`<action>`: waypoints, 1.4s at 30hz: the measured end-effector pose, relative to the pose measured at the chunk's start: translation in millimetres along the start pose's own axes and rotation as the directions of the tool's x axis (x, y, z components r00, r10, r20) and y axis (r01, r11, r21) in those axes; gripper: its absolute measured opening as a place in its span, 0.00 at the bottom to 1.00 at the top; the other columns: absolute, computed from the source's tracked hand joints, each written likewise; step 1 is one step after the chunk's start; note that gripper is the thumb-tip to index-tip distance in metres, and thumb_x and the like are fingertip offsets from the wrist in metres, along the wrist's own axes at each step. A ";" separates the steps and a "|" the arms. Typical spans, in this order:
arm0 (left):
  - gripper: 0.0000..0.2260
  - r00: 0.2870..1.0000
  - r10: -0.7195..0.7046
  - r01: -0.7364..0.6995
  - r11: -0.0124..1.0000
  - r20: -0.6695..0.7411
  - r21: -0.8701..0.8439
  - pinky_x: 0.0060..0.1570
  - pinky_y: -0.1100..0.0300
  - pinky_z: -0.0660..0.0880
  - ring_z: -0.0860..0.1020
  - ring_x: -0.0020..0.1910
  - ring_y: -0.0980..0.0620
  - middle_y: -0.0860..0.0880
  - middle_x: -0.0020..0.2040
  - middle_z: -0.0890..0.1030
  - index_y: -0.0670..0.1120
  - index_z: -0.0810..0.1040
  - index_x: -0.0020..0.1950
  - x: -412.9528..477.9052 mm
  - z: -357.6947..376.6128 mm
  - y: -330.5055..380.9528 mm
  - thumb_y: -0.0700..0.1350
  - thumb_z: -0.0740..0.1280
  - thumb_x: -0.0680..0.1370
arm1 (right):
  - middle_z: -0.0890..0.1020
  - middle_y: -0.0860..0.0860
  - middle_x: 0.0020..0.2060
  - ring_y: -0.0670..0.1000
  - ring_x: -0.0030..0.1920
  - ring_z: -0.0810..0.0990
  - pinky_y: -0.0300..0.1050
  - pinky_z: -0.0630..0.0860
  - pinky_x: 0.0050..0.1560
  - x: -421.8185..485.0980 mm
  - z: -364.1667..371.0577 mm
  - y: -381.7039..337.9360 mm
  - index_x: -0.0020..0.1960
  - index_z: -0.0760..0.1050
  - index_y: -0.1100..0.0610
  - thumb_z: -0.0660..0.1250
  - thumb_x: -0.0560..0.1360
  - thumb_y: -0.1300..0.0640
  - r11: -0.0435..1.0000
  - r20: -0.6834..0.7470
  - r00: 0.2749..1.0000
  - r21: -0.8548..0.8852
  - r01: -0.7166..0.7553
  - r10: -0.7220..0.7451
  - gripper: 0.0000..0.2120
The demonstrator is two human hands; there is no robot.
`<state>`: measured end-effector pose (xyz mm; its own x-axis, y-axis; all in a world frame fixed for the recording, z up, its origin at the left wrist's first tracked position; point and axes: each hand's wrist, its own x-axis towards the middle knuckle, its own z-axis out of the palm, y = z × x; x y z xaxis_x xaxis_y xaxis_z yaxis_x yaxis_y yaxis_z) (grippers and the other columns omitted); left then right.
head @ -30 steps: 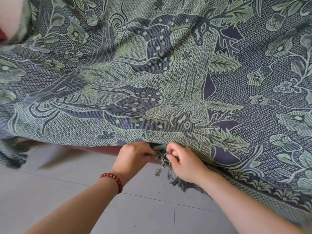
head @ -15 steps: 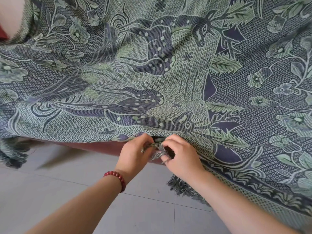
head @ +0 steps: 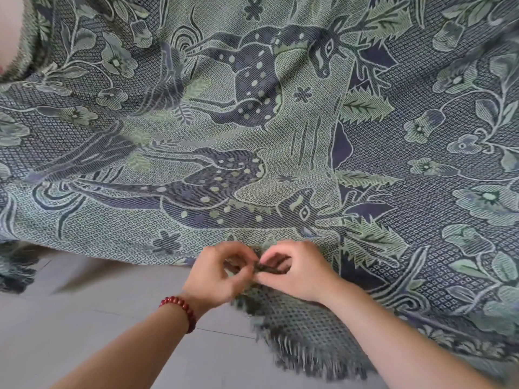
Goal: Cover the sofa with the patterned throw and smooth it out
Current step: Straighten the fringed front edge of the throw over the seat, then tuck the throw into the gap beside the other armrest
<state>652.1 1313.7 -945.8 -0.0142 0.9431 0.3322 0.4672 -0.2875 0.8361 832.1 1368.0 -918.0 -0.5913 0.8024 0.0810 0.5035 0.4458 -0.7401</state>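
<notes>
The patterned throw (head: 280,130), green and dark blue with spotted deer and flowers, lies spread over the sofa and fills most of the view. Its fringed edge (head: 306,346) hangs down at the front, just below my hands. My left hand (head: 217,272), with a red bead bracelet on the wrist, and my right hand (head: 297,272) meet at the throw's front hem. Both pinch a dark bunch of fringe between their fingertips. The sofa itself is hidden under the cloth.
Grey floor tiles (head: 92,327) lie in front of the sofa at lower left. Another fringed part of the throw (head: 15,265) hangs at the far left edge. A pale surface (head: 8,32) shows at the top left corner.
A fold of the throw's edge has dropped free and now hangs below my hands with its fringe showing. The red strip of sofa under the hem is now covered.
</notes>
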 end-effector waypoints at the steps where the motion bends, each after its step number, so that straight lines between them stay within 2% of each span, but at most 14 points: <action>1: 0.06 0.998 -0.019 0.014 0.996 -0.058 -0.083 0.38 0.63 0.77 0.81 0.38 0.54 0.54 0.38 0.82 0.50 0.80 0.41 4.5 5.1 5.6 0.40 0.68 0.69 | 0.83 0.44 0.38 0.42 0.40 0.82 0.45 0.81 0.45 1.2 -4.8 -0.8 0.42 0.82 0.50 0.76 0.64 0.48 0.998 -0.059 0.998 0.057 0.018 -0.015 0.09; 3: 0.05 0.991 -0.049 0.027 0.984 -0.122 -0.176 0.37 0.62 0.77 0.80 0.40 0.52 0.52 0.41 0.82 0.49 0.79 0.42 15.0 16.9 17.7 0.40 0.68 0.70 | 0.84 0.45 0.38 0.43 0.40 0.83 0.45 0.81 0.44 3.1 -15.0 -0.4 0.43 0.82 0.51 0.76 0.66 0.53 0.989 -0.175 0.984 0.139 0.051 -0.026 0.06; 6: 0.05 0.989 -0.060 0.031 0.978 -0.134 -0.205 0.34 0.63 0.75 0.80 0.42 0.53 0.51 0.45 0.82 0.48 0.78 0.45 29.4 33.9 33.4 0.43 0.69 0.70 | 0.84 0.45 0.40 0.44 0.41 0.83 0.47 0.82 0.44 5.3 -31.8 6.3 0.44 0.81 0.48 0.75 0.67 0.55 0.980 -0.264 0.964 0.192 0.047 0.005 0.07; 9: 0.09 0.989 -0.054 0.023 0.976 -0.139 -0.217 0.38 0.62 0.77 0.80 0.45 0.54 0.54 0.47 0.81 0.50 0.77 0.48 44.0 49.0 47.1 0.49 0.67 0.69 | 0.83 0.44 0.40 0.43 0.42 0.82 0.47 0.81 0.44 5.9 -46.6 14.6 0.45 0.79 0.46 0.75 0.68 0.56 0.978 -0.315 0.949 0.200 0.066 0.000 0.08; 13: 0.08 0.983 -0.072 0.026 0.965 -0.169 -0.259 0.42 0.59 0.78 0.81 0.47 0.53 0.52 0.47 0.81 0.48 0.76 0.49 70.2 75.7 65.8 0.41 0.66 0.70 | 0.83 0.44 0.42 0.43 0.44 0.81 0.47 0.81 0.44 6.9 -69.7 31.0 0.46 0.80 0.47 0.74 0.68 0.55 0.971 -0.351 0.936 0.224 0.081 0.003 0.08; 15: 0.08 0.983 -0.058 0.011 0.965 -0.171 -0.264 0.42 0.59 0.77 0.81 0.46 0.53 0.52 0.46 0.80 0.47 0.76 0.49 82.2 89.1 75.4 0.41 0.65 0.70 | 0.83 0.43 0.42 0.42 0.45 0.81 0.48 0.81 0.44 8.3 -81.9 39.7 0.46 0.79 0.47 0.74 0.68 0.54 0.974 -0.376 0.927 0.202 0.098 -0.015 0.07; 18: 0.08 0.979 -0.058 0.002 0.962 -0.195 -0.275 0.39 0.58 0.77 0.81 0.44 0.51 0.52 0.45 0.80 0.50 0.76 0.47 100.0 109.0 84.4 0.43 0.65 0.70 | 0.83 0.42 0.43 0.41 0.45 0.81 0.49 0.80 0.46 9.0 -104.2 53.0 0.46 0.79 0.48 0.74 0.68 0.53 0.975 -0.406 0.914 0.198 0.102 -0.013 0.07; 21: 0.08 0.981 -0.059 0.004 0.959 -0.184 -0.283 0.45 0.54 0.78 0.80 0.46 0.50 0.51 0.46 0.80 0.52 0.76 0.47 115.0 121.6 89.6 0.49 0.66 0.69 | 0.83 0.41 0.43 0.41 0.45 0.81 0.49 0.80 0.45 7.2 -122.9 63.7 0.46 0.79 0.47 0.73 0.68 0.53 0.978 -0.437 0.899 0.189 0.091 0.000 0.07; 25: 0.11 0.987 -0.044 -0.001 0.961 -0.156 -0.277 0.46 0.62 0.74 0.79 0.46 0.54 0.52 0.47 0.80 0.52 0.76 0.48 134.4 124.0 90.2 0.53 0.64 0.68 | 0.82 0.44 0.42 0.44 0.44 0.81 0.49 0.81 0.44 3.2 -139.5 70.5 0.46 0.79 0.48 0.74 0.69 0.55 0.973 -0.485 0.872 0.222 0.058 0.058 0.08; 27: 0.09 0.991 -0.017 -0.023 0.957 -0.134 -0.290 0.46 0.61 0.73 0.78 0.45 0.53 0.54 0.46 0.80 0.53 0.76 0.47 144.8 123.4 85.4 0.52 0.65 0.69 | 0.82 0.47 0.42 0.45 0.44 0.81 0.47 0.81 0.43 1.8 -146.2 71.9 0.47 0.80 0.51 0.73 0.69 0.57 0.975 -0.508 0.859 0.216 0.052 0.067 0.07; 30: 0.09 0.996 0.026 -0.054 0.943 -0.090 -0.328 0.48 0.60 0.73 0.78 0.46 0.52 0.51 0.46 0.80 0.53 0.76 0.47 163.6 125.4 79.7 0.52 0.64 0.69 | 0.81 0.48 0.43 0.45 0.44 0.81 0.43 0.81 0.44 4.6 -159.7 74.5 0.46 0.79 0.52 0.72 0.70 0.59 0.982 -0.564 0.823 0.184 0.044 0.069 0.06; 32: 0.10 0.997 0.050 -0.068 0.931 -0.058 -0.360 0.47 0.63 0.73 0.78 0.45 0.55 0.50 0.46 0.80 0.50 0.77 0.47 176.3 128.8 83.9 0.52 0.65 0.68 | 0.81 0.47 0.44 0.44 0.45 0.80 0.41 0.81 0.46 6.1 -170.3 74.9 0.45 0.79 0.50 0.71 0.71 0.59 0.984 -0.595 0.799 0.176 0.023 0.087 0.06; 36: 0.08 0.995 0.097 -0.080 0.893 0.016 -0.443 0.42 0.69 0.71 0.76 0.41 0.59 0.48 0.44 0.79 0.44 0.77 0.48 196.5 140.1 103.9 0.44 0.65 0.71 | 0.80 0.43 0.47 0.43 0.49 0.79 0.41 0.79 0.50 -2.7 -193.7 68.0 0.45 0.78 0.46 0.70 0.72 0.58 0.984 -0.695 0.703 0.178 -0.031 0.148 0.07; 42: 0.06 0.989 0.112 -0.041 0.836 0.098 -0.547 0.43 0.63 0.71 0.75 0.41 0.55 0.49 0.44 0.78 0.47 0.76 0.47 204.5 181.2 123.8 0.43 0.64 0.71 | 0.78 0.43 0.50 0.43 0.51 0.77 0.39 0.78 0.51 -27.8 -219.9 80.0 0.45 0.78 0.46 0.71 0.72 0.60 0.983 -0.775 0.609 0.173 -0.056 0.171 0.09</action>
<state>867.2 1501.3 -853.4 0.1250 0.9168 0.3793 -0.0920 -0.3700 0.9245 1027.3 1468.7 -832.7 0.2143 0.8719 0.4402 0.4189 0.3251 -0.8478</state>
